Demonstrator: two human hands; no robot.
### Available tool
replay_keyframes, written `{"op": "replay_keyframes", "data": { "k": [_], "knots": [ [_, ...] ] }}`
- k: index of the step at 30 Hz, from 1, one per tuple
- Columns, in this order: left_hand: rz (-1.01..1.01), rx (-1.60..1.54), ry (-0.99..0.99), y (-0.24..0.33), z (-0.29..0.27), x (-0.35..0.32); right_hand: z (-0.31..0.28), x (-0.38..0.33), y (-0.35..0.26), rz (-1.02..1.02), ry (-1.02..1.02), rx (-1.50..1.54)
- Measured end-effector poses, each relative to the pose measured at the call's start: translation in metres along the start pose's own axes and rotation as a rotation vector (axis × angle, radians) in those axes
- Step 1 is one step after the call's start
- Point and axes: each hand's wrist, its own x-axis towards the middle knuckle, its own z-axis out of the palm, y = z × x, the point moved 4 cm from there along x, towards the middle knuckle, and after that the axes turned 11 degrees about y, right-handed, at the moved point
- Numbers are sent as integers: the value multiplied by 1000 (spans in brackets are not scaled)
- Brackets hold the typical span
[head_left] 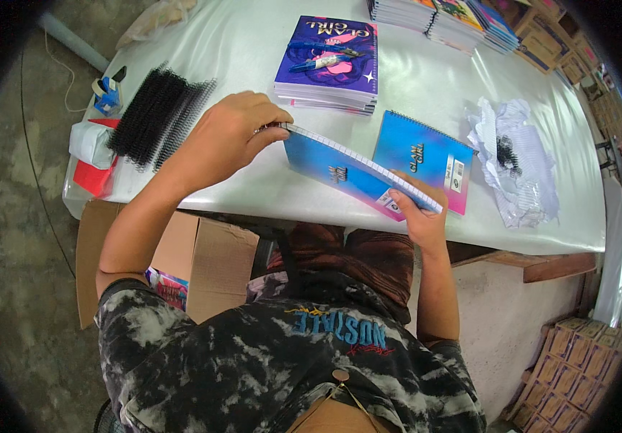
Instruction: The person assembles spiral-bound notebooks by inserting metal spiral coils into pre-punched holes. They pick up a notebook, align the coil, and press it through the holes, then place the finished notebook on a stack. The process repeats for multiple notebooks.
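A blue-and-pink notebook (340, 171) is tilted up on its edge in front of me, its page edges facing up. My left hand (235, 130) pinches its left corner, where a bit of dark wire coil shows between thumb and fingers. My right hand (424, 213) grips the other end, thumb over the cover. Just behind lies a matching notebook (433, 153) with a spiral along its far edge. To the left of my left hand rests a heap of black spiral binding coils (150, 115).
A stack of purple notebooks (325, 90) stands at the back with pliers (323, 63) on top. Crumpled white paper (516, 144) with coil scraps lies right. More notebook stacks (451, 25) are far back. A blue tape dispenser (108, 97) sits left; an open cardboard box (221, 270) stands below.
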Motion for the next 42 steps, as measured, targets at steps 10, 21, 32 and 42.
{"op": "replay_keyframes", "data": {
  "k": [10,21,32,42],
  "knots": [
    [95,238,-58,20,-3,14,6,-6,-4,-122,-89,-155],
    [270,236,48,21,-1,21,10,-14,3,-317,-47,-167],
    [35,172,-285,14,4,23,13,-18,3,-315,-22,-191],
    [106,90,-213,5,0,25,12,-19,3,-233,11,-127]
  ]
}}
